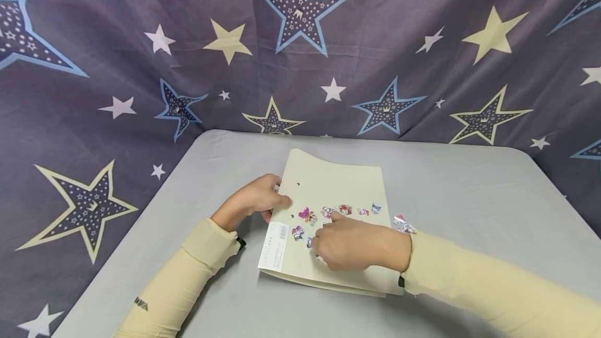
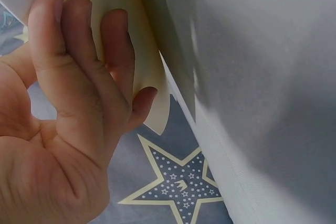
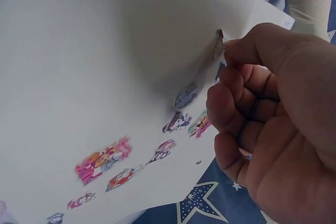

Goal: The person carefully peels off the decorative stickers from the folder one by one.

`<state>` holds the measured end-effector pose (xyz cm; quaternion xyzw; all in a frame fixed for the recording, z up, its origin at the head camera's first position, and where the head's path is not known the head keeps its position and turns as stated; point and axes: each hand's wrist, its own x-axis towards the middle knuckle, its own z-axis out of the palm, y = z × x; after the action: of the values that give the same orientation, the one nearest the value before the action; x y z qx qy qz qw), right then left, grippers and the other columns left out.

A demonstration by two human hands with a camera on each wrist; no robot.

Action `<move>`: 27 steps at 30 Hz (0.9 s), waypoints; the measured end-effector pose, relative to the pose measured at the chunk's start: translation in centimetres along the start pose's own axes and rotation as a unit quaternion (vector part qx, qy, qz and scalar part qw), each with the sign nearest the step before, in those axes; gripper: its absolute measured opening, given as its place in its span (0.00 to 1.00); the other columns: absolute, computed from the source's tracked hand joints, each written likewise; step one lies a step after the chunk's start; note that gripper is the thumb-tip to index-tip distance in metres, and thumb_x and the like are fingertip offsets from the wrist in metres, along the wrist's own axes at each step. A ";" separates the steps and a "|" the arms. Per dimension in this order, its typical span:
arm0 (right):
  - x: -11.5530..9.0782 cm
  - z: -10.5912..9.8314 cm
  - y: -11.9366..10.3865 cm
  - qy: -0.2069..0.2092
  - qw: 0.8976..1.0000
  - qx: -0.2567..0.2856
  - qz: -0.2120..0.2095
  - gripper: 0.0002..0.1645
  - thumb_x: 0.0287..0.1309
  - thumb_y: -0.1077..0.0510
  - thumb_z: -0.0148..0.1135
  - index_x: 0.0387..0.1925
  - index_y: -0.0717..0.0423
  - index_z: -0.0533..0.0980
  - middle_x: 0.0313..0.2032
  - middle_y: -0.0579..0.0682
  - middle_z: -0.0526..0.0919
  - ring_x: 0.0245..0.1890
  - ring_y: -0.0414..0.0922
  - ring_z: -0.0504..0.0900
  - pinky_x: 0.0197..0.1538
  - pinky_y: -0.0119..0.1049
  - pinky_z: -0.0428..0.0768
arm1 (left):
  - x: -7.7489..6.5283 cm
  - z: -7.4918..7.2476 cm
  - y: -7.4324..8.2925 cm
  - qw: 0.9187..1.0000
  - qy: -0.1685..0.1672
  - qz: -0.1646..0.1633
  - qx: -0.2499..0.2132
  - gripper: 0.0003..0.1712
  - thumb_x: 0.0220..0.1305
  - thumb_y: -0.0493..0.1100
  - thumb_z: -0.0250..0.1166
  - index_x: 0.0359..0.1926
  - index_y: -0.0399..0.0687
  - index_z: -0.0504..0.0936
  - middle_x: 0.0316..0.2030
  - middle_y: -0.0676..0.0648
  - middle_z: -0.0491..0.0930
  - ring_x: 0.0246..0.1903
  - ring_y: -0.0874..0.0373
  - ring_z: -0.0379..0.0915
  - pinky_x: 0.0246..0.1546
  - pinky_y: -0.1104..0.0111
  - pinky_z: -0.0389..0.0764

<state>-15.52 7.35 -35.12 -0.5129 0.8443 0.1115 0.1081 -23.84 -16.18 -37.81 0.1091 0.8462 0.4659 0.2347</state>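
Note:
A cream file folder (image 1: 343, 181) lies slanted on the table, with colourful cartoon stickers (image 1: 345, 209) spread over its cover. My left hand (image 1: 265, 197) holds the folder's left edge, thumb on the cover. In the left wrist view, the fingers (image 2: 79, 72) of that hand lie against the cream sheet. Over the lower middle of the cover, my right hand (image 1: 349, 244) has its fingers curled. The right wrist view shows its thumb and forefinger pinching a small sticker (image 3: 218, 44), which stands up at the cover's surface. Other stickers (image 3: 102, 160) lie flat close by.
A white printed label (image 1: 274, 246) runs along the folder's lower left side. More shiny stickers (image 1: 403, 223) sit at the folder's right edge beside the right wrist. The grey-covered table (image 1: 474, 213) meets a dark star-patterned cloth (image 1: 300, 93) at the back and sides.

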 end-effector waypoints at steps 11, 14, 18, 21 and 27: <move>0.4 -0.6 -0.1 -0.012 0.999 -0.049 -0.001 0.06 0.61 0.52 0.68 0.36 0.49 0.80 0.30 0.40 0.77 0.27 0.39 0.73 0.42 0.35 0.68 | 0.1 0.0 0.0 1.000 0.001 -0.005 -0.001 0.19 0.65 0.33 0.64 0.53 0.26 0.75 0.30 0.37 0.86 0.21 0.50 0.84 0.17 0.61 0.86; 0.4 -0.8 0.0 -0.016 0.999 -0.049 0.002 0.06 0.61 0.53 0.68 0.37 0.50 0.80 0.29 0.40 0.77 0.27 0.39 0.72 0.42 0.35 0.67 | 0.1 0.0 0.0 1.000 0.000 -0.004 -0.002 0.19 0.65 0.33 0.64 0.53 0.26 0.75 0.30 0.37 0.86 0.21 0.50 0.84 0.17 0.61 0.86; 0.4 -0.9 0.0 -0.020 0.999 -0.044 0.007 0.07 0.62 0.53 0.68 0.38 0.50 0.80 0.30 0.40 0.77 0.27 0.39 0.72 0.42 0.35 0.67 | 0.1 0.0 0.0 1.000 0.000 -0.004 -0.004 0.18 0.65 0.33 0.64 0.53 0.26 0.75 0.29 0.37 0.86 0.21 0.50 0.84 0.17 0.61 0.86; 0.4 -1.0 0.0 -0.023 0.999 -0.043 0.008 0.07 0.62 0.53 0.68 0.39 0.50 0.81 0.30 0.40 0.77 0.27 0.39 0.72 0.42 0.35 0.67 | 0.2 0.0 -0.1 1.000 0.000 -0.004 -0.003 0.18 0.65 0.33 0.64 0.52 0.26 0.75 0.29 0.37 0.86 0.21 0.50 0.85 0.18 0.60 0.86; 0.4 -1.2 0.1 -0.032 0.999 -0.033 0.013 0.06 0.63 0.53 0.67 0.39 0.50 0.80 0.28 0.39 0.76 0.27 0.39 0.71 0.41 0.36 0.66 | 0.2 0.0 -0.1 1.000 0.001 -0.003 0.001 0.18 0.64 0.33 0.64 0.52 0.26 0.75 0.29 0.37 0.86 0.20 0.50 0.84 0.17 0.61 0.86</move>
<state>-15.87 6.73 -34.03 -0.5010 0.8431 0.1566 0.1166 -24.02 -16.16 -37.95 0.1067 0.8472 0.4644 0.2350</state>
